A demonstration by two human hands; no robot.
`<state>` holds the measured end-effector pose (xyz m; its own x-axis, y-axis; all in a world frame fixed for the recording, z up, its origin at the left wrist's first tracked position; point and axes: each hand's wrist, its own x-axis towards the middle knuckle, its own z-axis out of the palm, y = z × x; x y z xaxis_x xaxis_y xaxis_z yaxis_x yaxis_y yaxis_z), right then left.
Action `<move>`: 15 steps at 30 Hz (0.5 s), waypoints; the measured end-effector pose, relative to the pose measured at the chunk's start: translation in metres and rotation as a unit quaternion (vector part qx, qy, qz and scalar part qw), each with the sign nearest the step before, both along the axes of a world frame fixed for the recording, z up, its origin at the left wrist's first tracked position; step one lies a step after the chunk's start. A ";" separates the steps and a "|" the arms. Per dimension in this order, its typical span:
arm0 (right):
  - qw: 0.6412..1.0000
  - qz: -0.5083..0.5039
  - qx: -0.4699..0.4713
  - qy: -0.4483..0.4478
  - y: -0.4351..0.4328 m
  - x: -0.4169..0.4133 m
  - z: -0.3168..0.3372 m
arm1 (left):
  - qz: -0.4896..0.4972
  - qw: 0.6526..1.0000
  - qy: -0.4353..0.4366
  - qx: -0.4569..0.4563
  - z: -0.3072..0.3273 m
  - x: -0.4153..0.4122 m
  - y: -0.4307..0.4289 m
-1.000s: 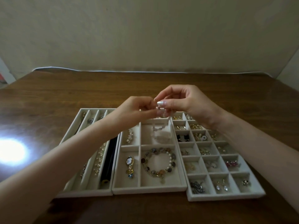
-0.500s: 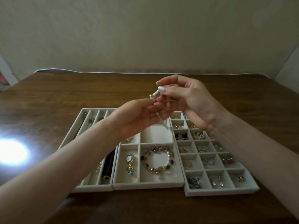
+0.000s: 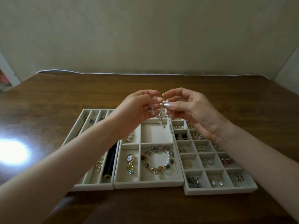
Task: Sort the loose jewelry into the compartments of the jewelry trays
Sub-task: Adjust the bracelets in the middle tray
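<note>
Wooden table, beige wall (glare at left); left hand and right hand fingers pinch a pearl strand.

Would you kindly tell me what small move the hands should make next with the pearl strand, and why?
Probably lower the pearl strand into the bare compartment of the middle tray. The right hand pinches its top, the left hand is close beside it, and its end dangles over that compartment, while the beaded bracelet fills the one nearer.
</note>
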<state>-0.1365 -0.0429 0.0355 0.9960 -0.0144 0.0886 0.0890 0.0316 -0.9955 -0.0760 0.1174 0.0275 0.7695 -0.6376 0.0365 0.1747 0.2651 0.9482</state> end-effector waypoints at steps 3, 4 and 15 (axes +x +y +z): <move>0.998 -0.017 -0.053 -0.038 0.000 0.000 0.001 | -0.014 0.998 -0.047 0.034 0.004 0.002 0.002; 0.997 -0.019 -0.062 -0.050 0.001 0.000 0.002 | -0.020 0.997 -0.057 0.046 0.005 0.002 0.003; 0.978 -0.100 -0.140 -0.116 0.007 0.003 0.002 | -0.057 0.978 -0.148 0.138 0.009 0.001 0.007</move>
<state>-0.1331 -0.0363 0.0379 0.9280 -0.1499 0.3412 0.2908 -0.2815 -0.9145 -0.0748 0.1240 0.0362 0.6749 -0.7353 0.0618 -0.1046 -0.0125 0.9944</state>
